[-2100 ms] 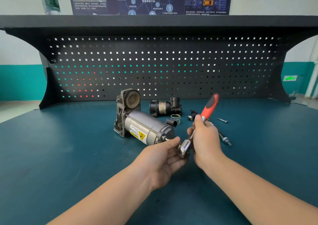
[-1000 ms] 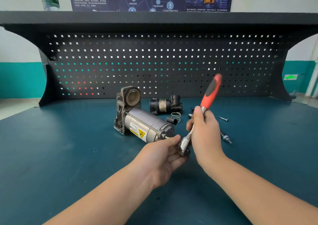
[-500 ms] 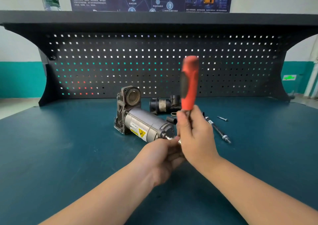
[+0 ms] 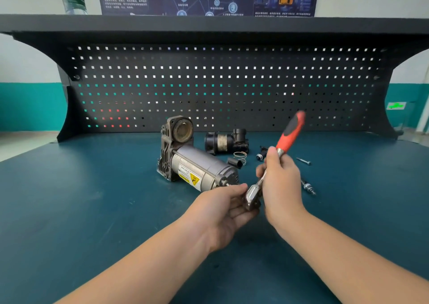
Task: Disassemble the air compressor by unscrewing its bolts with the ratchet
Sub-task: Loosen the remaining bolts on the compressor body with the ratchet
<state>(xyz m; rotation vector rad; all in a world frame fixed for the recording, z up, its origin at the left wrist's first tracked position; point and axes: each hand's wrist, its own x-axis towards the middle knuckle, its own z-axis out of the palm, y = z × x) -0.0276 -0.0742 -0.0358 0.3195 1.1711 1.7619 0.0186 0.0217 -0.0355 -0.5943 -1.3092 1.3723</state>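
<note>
Your right hand [image 4: 282, 182] grips the red-handled steel ratchet [image 4: 274, 162], your left hand [image 4: 222, 213] cups its head with curled fingers, and the grey cylindrical air compressor [image 4: 197, 164] lies just ahead-left, its long axis pointing at your left hand.

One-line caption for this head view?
Right hand grips red-handled ratchet; left hand holds its head beside the air compressor.

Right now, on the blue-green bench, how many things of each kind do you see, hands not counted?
Compressor body: 1
Detached black part: 1
Spring: 1
Small black cap: 1
Small fitting: 1
Loose bolts: 2, short bolt and long bolt
Ratchet, held above the bench: 1
Total: 8
</note>
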